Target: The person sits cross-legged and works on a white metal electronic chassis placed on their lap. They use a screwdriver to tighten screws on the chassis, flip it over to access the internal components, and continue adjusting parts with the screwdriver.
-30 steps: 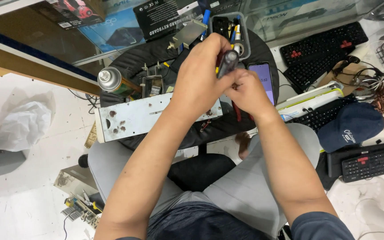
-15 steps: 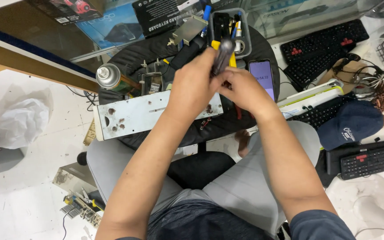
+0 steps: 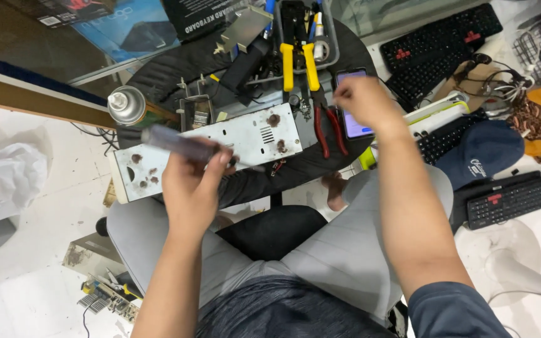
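A spray can (image 3: 126, 105) stands at the left edge of the round black surface (image 3: 158, 72). Yellow-handled pliers (image 3: 295, 56) lie in a grey tray (image 3: 333, 44) at the far side, red-handled pliers (image 3: 330, 128) just beside a phone (image 3: 353, 106) with a lit screen. To the right — black keyboards (image 3: 443, 40) on the floor, a navy cap (image 3: 483, 153) between them. A crumpled white bag (image 3: 4, 172) sits far left.

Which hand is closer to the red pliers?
Right. The right hand hovers just right of the red pliers; the left hand is farther left, holding a screwdriver.
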